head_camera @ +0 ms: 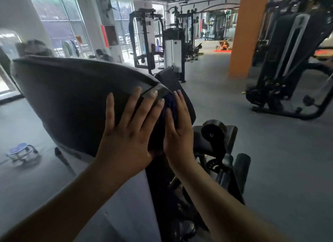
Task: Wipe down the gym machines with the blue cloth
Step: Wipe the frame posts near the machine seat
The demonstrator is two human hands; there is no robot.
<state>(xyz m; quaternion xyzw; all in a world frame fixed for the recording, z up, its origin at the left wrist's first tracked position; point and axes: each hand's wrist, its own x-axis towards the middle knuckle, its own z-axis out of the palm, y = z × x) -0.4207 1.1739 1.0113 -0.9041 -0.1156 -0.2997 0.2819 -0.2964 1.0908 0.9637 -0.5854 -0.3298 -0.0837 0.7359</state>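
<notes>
A large dark curved cover (72, 101) of a gym machine fills the left and middle of the head view. My left hand (129, 126) lies flat on its right side, fingers spread. My right hand (177, 130) presses the blue cloth (170, 104) against the cover's right edge; only a dark blue strip of cloth shows between the two hands. Below the cover a white panel (129, 205) of the same machine runs down.
A black padded seat and roller (214, 132) sit just right of my hands. A black machine (288, 61) stands at the right, an orange pillar (246, 34) behind it. A small blue-topped stool (21, 151) is on the floor at left. More machines (158, 43) stand further back.
</notes>
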